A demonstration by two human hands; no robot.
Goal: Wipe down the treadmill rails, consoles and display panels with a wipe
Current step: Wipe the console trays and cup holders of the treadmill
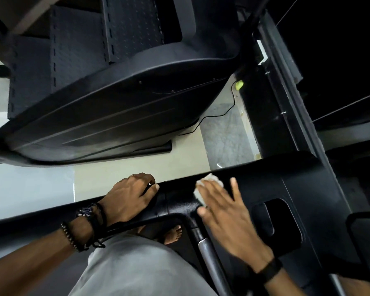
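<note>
Nearest the camera is the person's grey-clad lap [137,268], filling the bottom of the head view, with a bare foot [173,233] showing past it on the floor. On the left, the left hand [131,197] rests on the black console rail [41,218], fingers curled over its far edge and thumb on top, bracing the body; dark bracelets [88,223] circle the wrist. To the right, the right hand [226,212] lies flat with straight, spread fingers, pressing a white wipe [209,182] onto the upper edge of the treadmill console [297,180]; the wipe is bunched under the fingertips, just beside the rail's junction. A black band [269,271] sits on that wrist. Further right is a recessed cup-holder pocket [276,223].

To do this pass well, the flat palm probably ought to keep even pressure and run along the edge toward the pocket, with overlapping strokes, then dip into the recess. The bunched wipe likely covers little surface; spreading it would help. The left hand's grip seems a sound anchor.
</note>
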